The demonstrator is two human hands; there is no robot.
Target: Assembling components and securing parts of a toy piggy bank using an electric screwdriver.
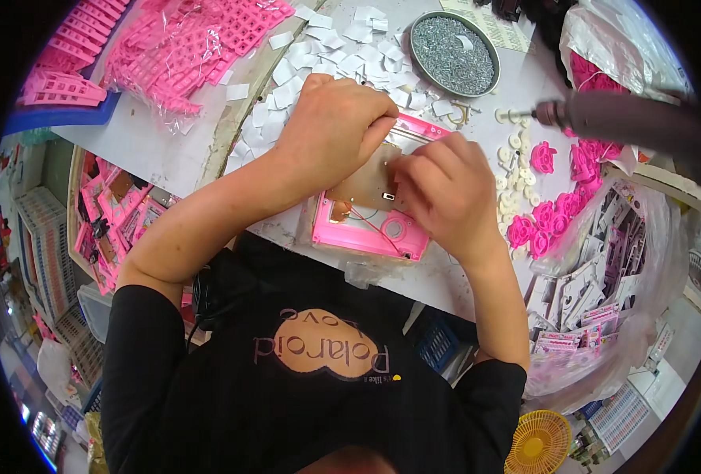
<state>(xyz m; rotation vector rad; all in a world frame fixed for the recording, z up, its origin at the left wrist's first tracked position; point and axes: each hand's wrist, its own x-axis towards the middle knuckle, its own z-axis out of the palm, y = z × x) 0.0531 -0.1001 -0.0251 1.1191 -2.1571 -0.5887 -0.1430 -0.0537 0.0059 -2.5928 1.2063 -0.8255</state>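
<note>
A pink plastic casing [330,235] lies on the table before me, holding a brown circuit board [358,189]. A thin red wire [372,223] runs across its near part, beside a round grille [396,229]. My left hand [336,118] is closed, with its bent fingers at the casing's far edge; what they pinch is hidden. Over the right side of the board, my right hand [449,189] has its fingers curled together and slightly blurred. Whatever sits between those fingertips, I cannot make out.
Small white paper pieces [342,59] and a round tin of screws [454,54] lie beyond the casing. An electric screwdriver [603,117] hangs at the right, above white plastic parts [514,178] and pink rose-shaped pieces [544,156]. Bagged pink parts [180,55] sit far left.
</note>
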